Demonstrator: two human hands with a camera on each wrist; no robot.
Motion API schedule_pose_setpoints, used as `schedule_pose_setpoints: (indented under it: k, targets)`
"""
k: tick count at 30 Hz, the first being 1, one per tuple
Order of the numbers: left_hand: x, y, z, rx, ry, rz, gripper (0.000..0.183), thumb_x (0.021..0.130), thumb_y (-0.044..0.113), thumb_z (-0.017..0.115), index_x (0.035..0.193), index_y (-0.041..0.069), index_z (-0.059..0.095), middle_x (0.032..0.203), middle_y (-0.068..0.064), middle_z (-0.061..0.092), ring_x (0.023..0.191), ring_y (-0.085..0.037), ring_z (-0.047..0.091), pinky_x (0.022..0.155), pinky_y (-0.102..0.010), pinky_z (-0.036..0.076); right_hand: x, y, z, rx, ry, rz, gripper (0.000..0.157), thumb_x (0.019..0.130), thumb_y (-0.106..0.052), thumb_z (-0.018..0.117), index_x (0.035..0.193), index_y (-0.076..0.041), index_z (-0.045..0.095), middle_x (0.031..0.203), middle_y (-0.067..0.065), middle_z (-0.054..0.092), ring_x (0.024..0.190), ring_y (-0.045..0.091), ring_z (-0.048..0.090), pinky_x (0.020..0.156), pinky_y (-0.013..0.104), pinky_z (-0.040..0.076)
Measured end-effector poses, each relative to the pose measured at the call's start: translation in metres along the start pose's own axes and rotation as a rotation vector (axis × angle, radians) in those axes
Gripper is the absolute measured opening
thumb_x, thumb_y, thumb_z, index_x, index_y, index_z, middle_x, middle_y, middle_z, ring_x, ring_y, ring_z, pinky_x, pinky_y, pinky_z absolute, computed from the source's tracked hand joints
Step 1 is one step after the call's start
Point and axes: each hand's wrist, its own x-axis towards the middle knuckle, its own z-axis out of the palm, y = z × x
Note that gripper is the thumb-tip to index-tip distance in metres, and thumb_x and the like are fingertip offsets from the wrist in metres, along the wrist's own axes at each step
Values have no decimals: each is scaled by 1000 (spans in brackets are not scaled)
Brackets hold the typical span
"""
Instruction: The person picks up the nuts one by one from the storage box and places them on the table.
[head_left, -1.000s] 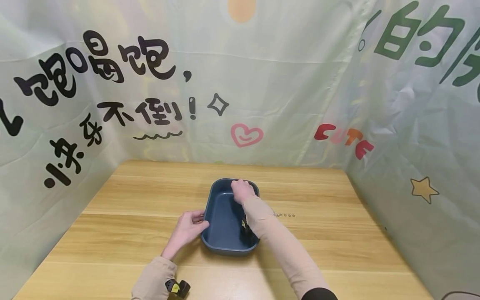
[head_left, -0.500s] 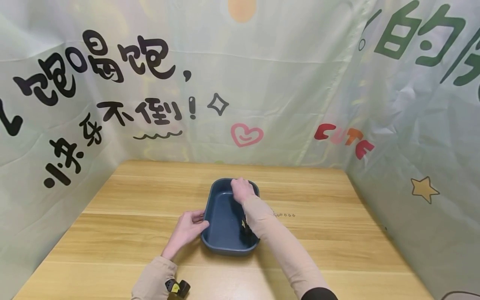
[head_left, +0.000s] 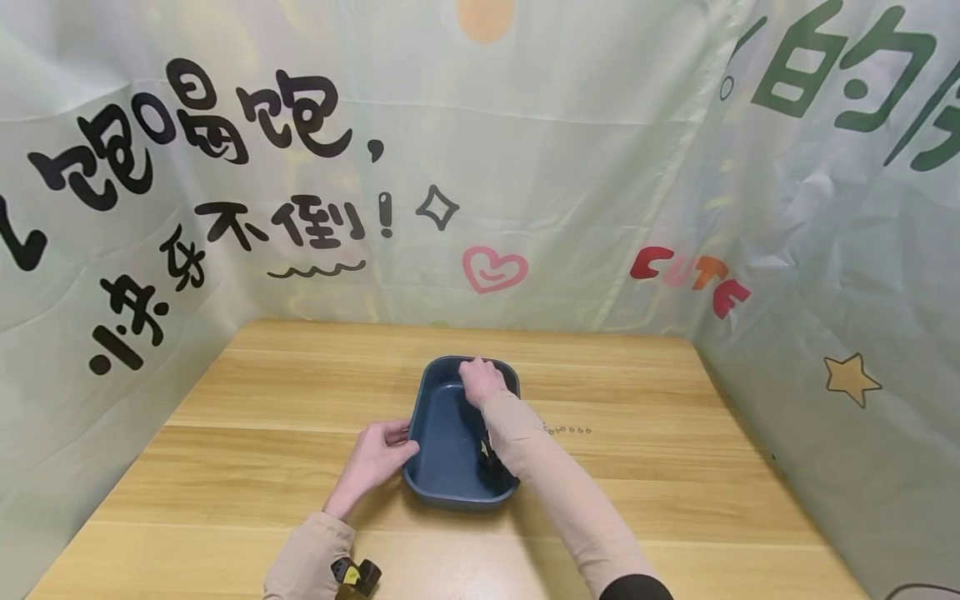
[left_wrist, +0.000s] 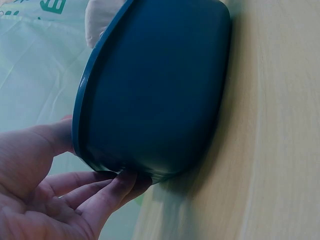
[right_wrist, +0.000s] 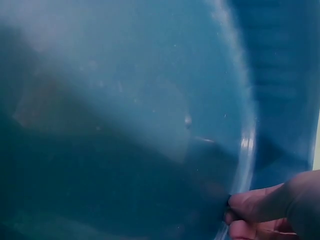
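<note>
A dark blue rectangular basin (head_left: 450,442) with rounded corners stands on the wooden table. My left hand (head_left: 381,454) grips its left side, thumb at the rim and fingers against the outer wall, as the left wrist view also shows. My right hand (head_left: 483,381) reaches into the far right end of the basin. In the right wrist view its fingertips (right_wrist: 245,205) pinch together low by the curved edge of the basin floor (right_wrist: 150,100). A small dark thing (right_wrist: 231,214) shows between them; I cannot tell its kind.
Several tiny ring-like pieces (head_left: 573,430) lie in a row on the table (head_left: 637,500), right of the basin and partly behind the right sleeve (head_left: 562,487). Printed cloth (head_left: 570,208) walls the table at the back and both sides.
My right hand has shifted very slightly left within the far end of the basin. My left hand and the basin stay in place.
</note>
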Motion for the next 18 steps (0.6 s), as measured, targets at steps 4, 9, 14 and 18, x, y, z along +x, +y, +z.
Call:
schedule_pose_setpoints:
  k: [4,9,14,18]
  targets:
    - [1,1,0,3,3,1,41,85,-2,65,124,-15,62,115,-32,70,106,-42,72,93,-44,62,-2,0,0,-25,-23,-5,9,93,-1,64,98,-6,69,105,18,70,99,36,69,80,48,62]
    - [0,0,1,0,6,-7,41,85,-2,65,123,-15,63,115,-31,71,106,-41,72,93,-44,62,-3,-1,-2,-44,-56,-10,9,93,-3,64,100,-6,69,106,17,68,99,34,68,81,46,62]
    - [0,-1,0,2,7,-7,41,85,-2,66,123,-15,63,115,-32,71,106,-41,73,93,-45,62,-3,-1,-3,-60,-68,-17,9,94,-4,65,101,-6,69,105,16,68,96,32,68,80,44,62]
    - [0,0,0,9,10,-13,41,85,-1,66,123,-14,63,114,-31,71,106,-41,73,94,-45,61,-3,-1,-4,-75,-73,-26,10,94,-4,64,102,-6,70,105,16,69,95,32,69,79,44,62]
